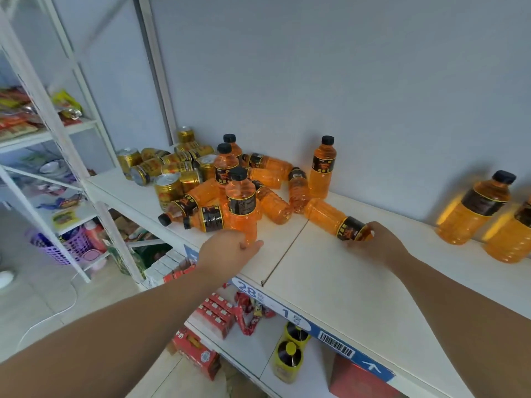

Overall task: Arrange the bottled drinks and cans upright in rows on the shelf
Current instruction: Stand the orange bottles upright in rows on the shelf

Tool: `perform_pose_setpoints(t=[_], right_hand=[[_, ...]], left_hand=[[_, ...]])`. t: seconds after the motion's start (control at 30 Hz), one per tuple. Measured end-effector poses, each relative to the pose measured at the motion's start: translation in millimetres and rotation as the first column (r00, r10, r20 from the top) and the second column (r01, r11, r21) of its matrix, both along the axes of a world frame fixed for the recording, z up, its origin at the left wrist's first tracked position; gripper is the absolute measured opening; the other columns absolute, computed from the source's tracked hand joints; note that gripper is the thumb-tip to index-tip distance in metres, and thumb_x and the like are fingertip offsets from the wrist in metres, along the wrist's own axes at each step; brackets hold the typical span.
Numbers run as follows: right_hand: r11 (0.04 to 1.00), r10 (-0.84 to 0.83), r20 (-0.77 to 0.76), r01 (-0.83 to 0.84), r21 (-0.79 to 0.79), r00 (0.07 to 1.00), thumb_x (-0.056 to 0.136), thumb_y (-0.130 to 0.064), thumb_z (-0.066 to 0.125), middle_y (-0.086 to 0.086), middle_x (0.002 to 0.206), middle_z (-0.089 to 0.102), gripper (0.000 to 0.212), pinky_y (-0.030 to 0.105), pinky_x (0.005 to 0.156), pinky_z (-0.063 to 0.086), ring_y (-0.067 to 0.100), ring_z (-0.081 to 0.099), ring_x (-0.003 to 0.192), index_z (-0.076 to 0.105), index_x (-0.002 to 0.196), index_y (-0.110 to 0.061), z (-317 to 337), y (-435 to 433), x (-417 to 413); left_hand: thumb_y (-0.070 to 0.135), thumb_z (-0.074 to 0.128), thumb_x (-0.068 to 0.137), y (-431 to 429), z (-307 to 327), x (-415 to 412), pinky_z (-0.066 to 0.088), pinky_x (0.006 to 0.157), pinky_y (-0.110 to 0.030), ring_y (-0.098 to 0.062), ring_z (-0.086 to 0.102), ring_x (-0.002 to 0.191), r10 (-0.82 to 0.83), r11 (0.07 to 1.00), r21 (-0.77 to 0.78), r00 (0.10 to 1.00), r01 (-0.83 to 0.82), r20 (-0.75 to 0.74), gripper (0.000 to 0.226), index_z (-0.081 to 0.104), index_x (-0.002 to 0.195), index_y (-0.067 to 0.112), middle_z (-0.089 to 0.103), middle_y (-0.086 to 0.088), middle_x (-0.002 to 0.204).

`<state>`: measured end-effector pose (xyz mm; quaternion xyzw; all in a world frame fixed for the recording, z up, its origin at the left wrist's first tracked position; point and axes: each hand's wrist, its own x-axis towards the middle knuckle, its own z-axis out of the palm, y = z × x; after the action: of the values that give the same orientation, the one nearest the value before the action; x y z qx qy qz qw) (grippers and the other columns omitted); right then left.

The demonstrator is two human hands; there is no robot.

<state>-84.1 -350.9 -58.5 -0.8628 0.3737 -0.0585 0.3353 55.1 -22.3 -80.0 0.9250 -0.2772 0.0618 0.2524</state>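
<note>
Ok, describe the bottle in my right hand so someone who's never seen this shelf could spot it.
On the white shelf, find the heap of orange bottles and gold cans by the wall. Just right of it, past the seam in the board, is the lying bottle, its black-labelled cap end gripped by the right hand. Unlike the left hand's upright bottle, it lies flat.

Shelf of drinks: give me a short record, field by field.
shelf: white board against the wall
left hand: grips base of upright front bottle
right hand: holds cap end of lying bottle
bottle pile: orange, mostly lying, a few upright
cans: gold, jumbled at left
far right: two bottles standing
</note>
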Motion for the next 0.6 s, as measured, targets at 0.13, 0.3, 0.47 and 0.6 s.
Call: perform_pose_setpoints(t=[0.13,0.3,0.47,0.6], right_hand=[[1.0,-0.007,0.045,0.008,-0.018,0.999,0.068,-0.047,0.085,0.0,0.091,0.065,0.042,0.032,0.063,0.046,0.017,0.061,0.081,0.062,0.095,-0.025,0.9,1.9,-1.8],[0.999,-0.047,0.16,0.049,-0.005,0.986,0.069,-0.045,0.086,-0.001,0.09,0.066,0.041,0.028,0.063,0.043,0.019,0.063,0.085,0.066,0.096,-0.022,7.5,11.4,-15.0],[0.99,-0.142,0.333,0.135,0.044,0.932,0.064,-0.051,0.088,-0.008,0.088,0.068,0.048,0.025,0.061,0.044,0.012,0.063,0.082,0.069,0.1,-0.028,25.8,21.8,-36.7],[0.969,-0.244,0.447,0.235,0.077,0.861,0.061,-0.053,0.087,-0.005,0.086,0.069,0.051,0.027,0.061,0.049,0.015,0.066,0.079,0.066,0.098,-0.025,45.0,29.5,-50.8]], left_hand=[[0.08,0.066,0.065,2.1,-2.3,9.1,0.043,0.053,-0.03,-0.009,0.056,0.057,0.165,0.942,-0.256,0.964,-0.216,-0.207,0.056,0.048,0.072,0.028,0.052,0.009,0.061],[0.067,0.077,0.066,-9.0,3.3,19.5,0.05,0.08,-0.037,-0.012,0.06,0.091,0.097,0.941,-0.291,0.96,-0.175,-0.263,0.064,0.042,0.112,0.04,0.061,0.02,0.1],[0.07,0.068,0.075,-12.0,3.5,15.6,0.054,0.084,-0.043,-0.021,0.064,0.097,0.096,0.965,-0.223,0.979,-0.135,-0.178,0.057,0.056,0.117,0.033,0.068,0.008,0.108],[0.073,0.066,0.076,-32.1,11.7,1.5,0.055,0.077,-0.039,-0.02,0.066,0.089,0.012,0.973,-0.227,0.991,-0.042,-0.13,0.052,0.06,0.106,0.031,0.071,0.008,0.098]])
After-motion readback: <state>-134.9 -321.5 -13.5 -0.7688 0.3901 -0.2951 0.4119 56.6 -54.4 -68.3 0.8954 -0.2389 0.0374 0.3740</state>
